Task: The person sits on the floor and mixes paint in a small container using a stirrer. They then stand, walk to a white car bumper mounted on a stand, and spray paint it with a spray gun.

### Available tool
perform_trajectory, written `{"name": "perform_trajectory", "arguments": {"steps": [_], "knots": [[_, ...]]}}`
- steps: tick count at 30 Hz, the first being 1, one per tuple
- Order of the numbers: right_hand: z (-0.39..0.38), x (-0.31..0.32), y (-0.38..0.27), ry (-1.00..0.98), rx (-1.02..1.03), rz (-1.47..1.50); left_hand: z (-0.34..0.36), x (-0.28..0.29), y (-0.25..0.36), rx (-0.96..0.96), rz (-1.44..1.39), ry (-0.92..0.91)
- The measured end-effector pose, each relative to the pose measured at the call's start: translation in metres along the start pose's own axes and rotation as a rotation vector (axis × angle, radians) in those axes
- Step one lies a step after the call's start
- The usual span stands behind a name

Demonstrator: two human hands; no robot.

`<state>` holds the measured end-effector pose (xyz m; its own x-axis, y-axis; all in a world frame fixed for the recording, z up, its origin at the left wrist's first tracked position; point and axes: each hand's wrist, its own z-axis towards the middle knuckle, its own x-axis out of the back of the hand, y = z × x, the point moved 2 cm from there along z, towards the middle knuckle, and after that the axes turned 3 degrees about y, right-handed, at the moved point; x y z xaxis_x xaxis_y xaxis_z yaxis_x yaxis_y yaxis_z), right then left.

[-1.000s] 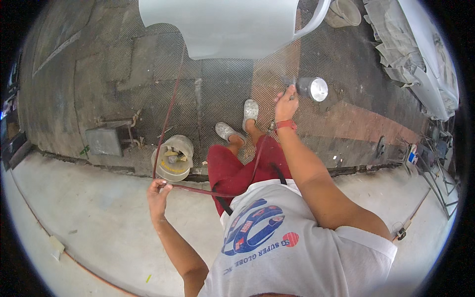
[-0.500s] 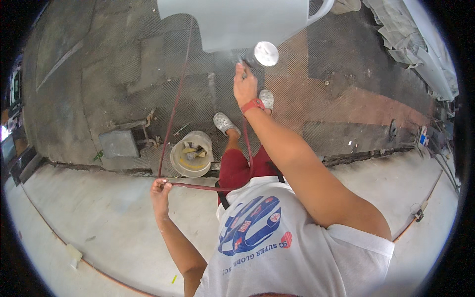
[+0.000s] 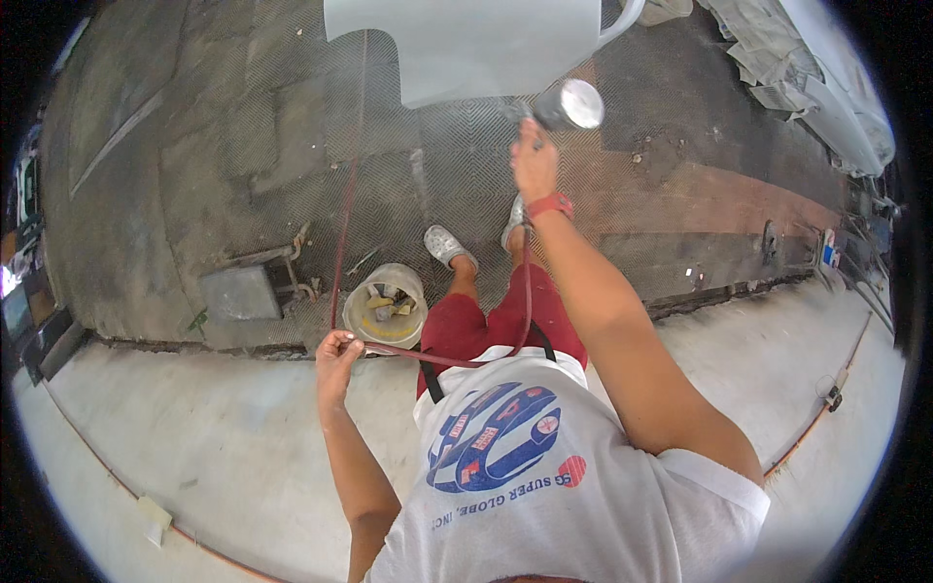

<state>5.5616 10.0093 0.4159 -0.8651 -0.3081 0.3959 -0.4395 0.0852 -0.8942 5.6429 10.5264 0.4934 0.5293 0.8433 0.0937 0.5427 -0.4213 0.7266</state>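
My right hand (image 3: pixel 535 167) is wrapped round a spray gun with a dark cup and silvery lid (image 3: pixel 573 104). Faint mist hangs by its nozzle, just below a large pale grey panel (image 3: pixel 486 44) at the top. A red hose (image 3: pixel 527 291) hangs from near my right wrist and loops across my waist to my left hand (image 3: pixel 338 358), whose fingers pinch it at the lower left, where it bends up toward the panel. A pale bucket (image 3: pixel 406 277) holding yellowish scraps stands beside my legs.
Plastic- or paper-covered bodywork (image 3: pixel 826 117) lines the upper right. A metal plate with bracket (image 3: pixel 238 291) lies left of the bucket on the dark patterned floor (image 3: pixel 194 146). An orange cord (image 3: pixel 224 544) runs along the pale ledge (image 3: pixel 214 428). Metal frames (image 3: pixel 865 291) stand far right.
The spray gun moved up and left across the panel's lower edge, then slightly back right. My left hand keeps hold of the hose, appearing a little further right.
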Motion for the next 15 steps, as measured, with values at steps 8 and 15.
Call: {"name": "perform_trajectory", "arguments": {"steps": [8, 15], "knots": [[0.026, 0.137, -0.018, 0.3, -0.083, 0.15, 0.011, -0.045, 0.004, 0.005, 0.035, -0.127], [0.018, 0.135, -0.05, 0.277, -0.068, 0.238, 0.002, -0.024, -0.004, -0.097, -0.042, 0.014]]}}
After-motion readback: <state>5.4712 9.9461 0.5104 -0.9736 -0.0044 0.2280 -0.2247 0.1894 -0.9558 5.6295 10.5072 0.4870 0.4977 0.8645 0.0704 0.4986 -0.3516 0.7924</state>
